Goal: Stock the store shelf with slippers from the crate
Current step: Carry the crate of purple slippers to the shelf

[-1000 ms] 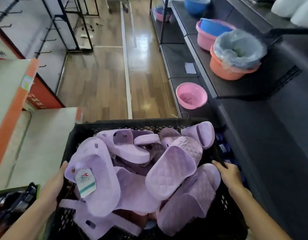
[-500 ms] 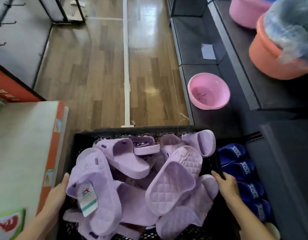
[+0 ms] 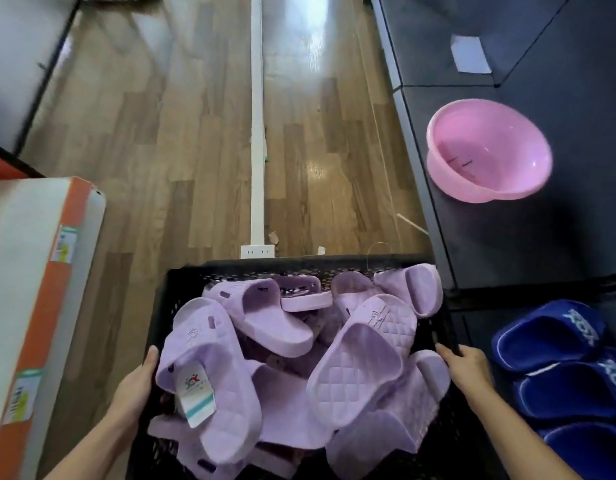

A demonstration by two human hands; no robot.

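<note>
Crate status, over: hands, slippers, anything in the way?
Left hand, right hand grip crate side walls. Lilac slippers heaped inside, none lifted. Blue slippers sit right of crate; pink basin on shelf beyond.

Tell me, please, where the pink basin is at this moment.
In the head view, the pink basin sits at the upper right on the dark shelf, beyond the blue slippers and the black crate.

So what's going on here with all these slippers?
A person grips a black crate piled with lilac slippers, left hand on its left side, right hand on its right rim. Neither hand holds a slipper yet. To the right, a dark shelf already carries blue slippers and a pink basin.
</note>
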